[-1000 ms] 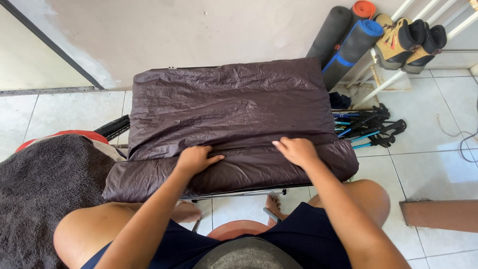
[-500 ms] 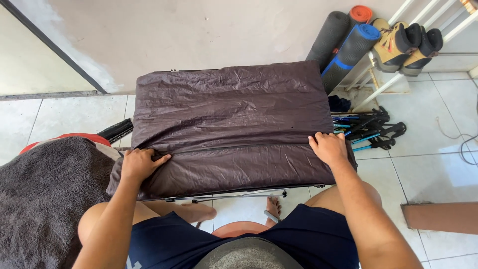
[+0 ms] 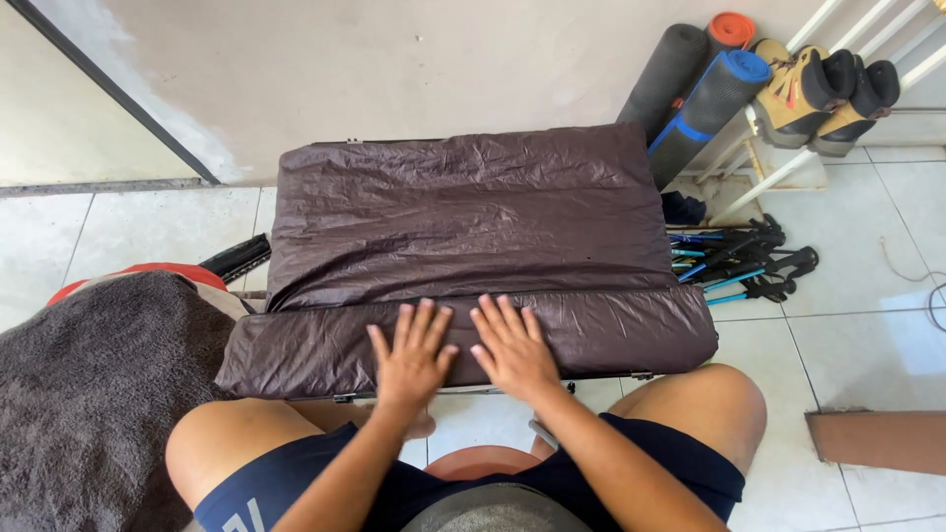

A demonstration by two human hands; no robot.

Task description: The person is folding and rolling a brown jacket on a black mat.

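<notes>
Looking down from the head cam here: both hands are flat on a dark brown, crinkly padded bag (image 3: 473, 227), the kind that looks like a folded sleeping bag. It's spread over a small folding counter whose metal edge (image 3: 473, 391) just peeks out under the near side. The near edge of the bag is folded over into a long thick strip, and that's where the hands sit.

Left hand (image 3: 412, 357) is palm down on the strip, fingers spread, grip apart and closed on nothing. Right hand (image 3: 512, 345) is just beside it, same deal: flat, fingers fanned out, nothing clamped. The two thumbs are nearly touching in the middle of the strip.

Stuff around it: a grey fuzzy blanket (image 3: 89, 394) lies to the left over something red. Rolled mats (image 3: 705, 94) in black, blue and orange lean against the wall at the back right, next to a white rack with a pair of tan and black boots (image 3: 823, 89). Below those, a bundle of black and blue poles (image 3: 739, 261) lies on the tiled floor (image 3: 857, 345). A brown flat board (image 3: 877, 441) sits at the right edge. My view also catches bare knees and dark blue shorts (image 3: 296, 483) at the bottom.
</notes>
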